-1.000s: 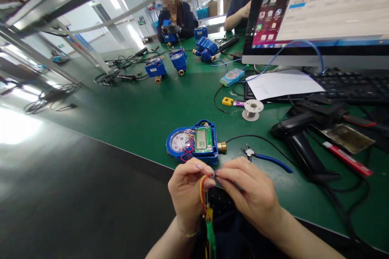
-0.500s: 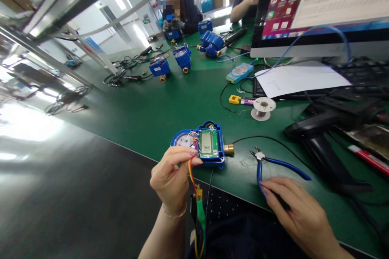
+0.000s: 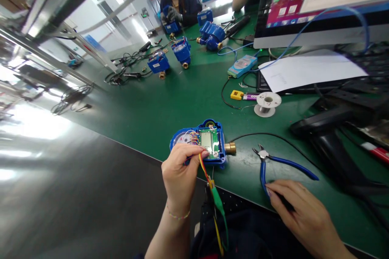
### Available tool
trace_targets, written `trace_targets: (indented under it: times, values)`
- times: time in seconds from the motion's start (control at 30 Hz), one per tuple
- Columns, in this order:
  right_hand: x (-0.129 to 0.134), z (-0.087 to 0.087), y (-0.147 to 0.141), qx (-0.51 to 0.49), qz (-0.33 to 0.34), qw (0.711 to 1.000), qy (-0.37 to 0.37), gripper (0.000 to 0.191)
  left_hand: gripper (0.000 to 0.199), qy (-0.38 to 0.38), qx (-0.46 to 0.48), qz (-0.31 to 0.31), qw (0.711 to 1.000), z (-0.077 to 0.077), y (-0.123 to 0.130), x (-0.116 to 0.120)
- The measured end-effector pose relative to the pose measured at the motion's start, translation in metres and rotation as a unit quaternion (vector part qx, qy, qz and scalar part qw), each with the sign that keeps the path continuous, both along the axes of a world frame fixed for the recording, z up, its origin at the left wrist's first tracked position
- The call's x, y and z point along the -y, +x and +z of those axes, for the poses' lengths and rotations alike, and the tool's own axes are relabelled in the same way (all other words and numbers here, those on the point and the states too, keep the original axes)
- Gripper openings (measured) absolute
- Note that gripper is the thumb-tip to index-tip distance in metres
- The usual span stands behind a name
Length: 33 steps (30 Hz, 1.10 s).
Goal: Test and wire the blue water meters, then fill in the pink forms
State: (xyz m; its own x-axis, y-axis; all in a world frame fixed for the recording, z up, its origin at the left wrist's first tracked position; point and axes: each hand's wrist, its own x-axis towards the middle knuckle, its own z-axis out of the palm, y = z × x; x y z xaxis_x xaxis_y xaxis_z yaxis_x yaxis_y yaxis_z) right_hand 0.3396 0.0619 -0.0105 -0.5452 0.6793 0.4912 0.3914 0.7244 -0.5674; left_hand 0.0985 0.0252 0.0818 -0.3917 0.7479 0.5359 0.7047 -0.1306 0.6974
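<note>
My left hand [image 3: 182,172] pinches thin red and yellow wires [image 3: 204,166] between thumb and fingertips, at the near edge of an opened blue water meter [image 3: 221,141]. Inside the meter are a green circuit board with a grey display [image 3: 207,139], and a bundle of fine coloured wires beside a round dial. Below my left hand, the wires run down to a green alligator clip [image 3: 217,200] with leads hanging at the table edge. My right hand [image 3: 299,204] has its fingertips closed on one handle of blue-handled side cutters [image 3: 263,154], which lie on the table with jaws apart.
A solder spool [image 3: 267,103], a yellow tool piece [image 3: 237,95] and a blue device box [image 3: 242,66] lie beyond. To the right are a barcode scanner [image 3: 331,145], keyboard and monitor [image 3: 328,28]. Several blue meters [image 3: 158,63] stand farther back, near a gloved co-worker [image 3: 190,6].
My left hand has shifted slightly right with the wires, its fingertips now over the board's lower edge. The clip leads swung right. Digits seen on the display before no longer show.
</note>
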Motion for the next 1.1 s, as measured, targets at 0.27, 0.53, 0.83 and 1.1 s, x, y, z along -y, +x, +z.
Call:
trace_targets:
  times: [0.27, 0.53, 0.83, 1.1]
  values:
    - [0.0014, -0.0012, 0.0006, 0.001, -0.006, 1.0, -0.008, 0.011, 0.012, -0.029, 0.006, -0.003, 1.0, 0.003, -0.0015, 0.0006]
    - [0.0009, -0.0022, 0.0005, 0.007, -0.01, 1.0, 0.001, 0.014, 0.009, -0.032, 0.013, 0.003, 0.999, 0.0004, -0.0049, 0.0013]
    - [0.0005, 0.0003, -0.0003, 0.006, -0.008, 1.0, 0.014, 0.013, 0.01, -0.01, 0.005, -0.011, 1.0, 0.0008, -0.0045, 0.0013]
    - [0.0004, 0.0, -0.0008, 0.002, 0.001, 1.0, 0.004, 0.011, 0.015, 0.034, 0.026, -0.037, 0.998, -0.0029, -0.0047, -0.0012]
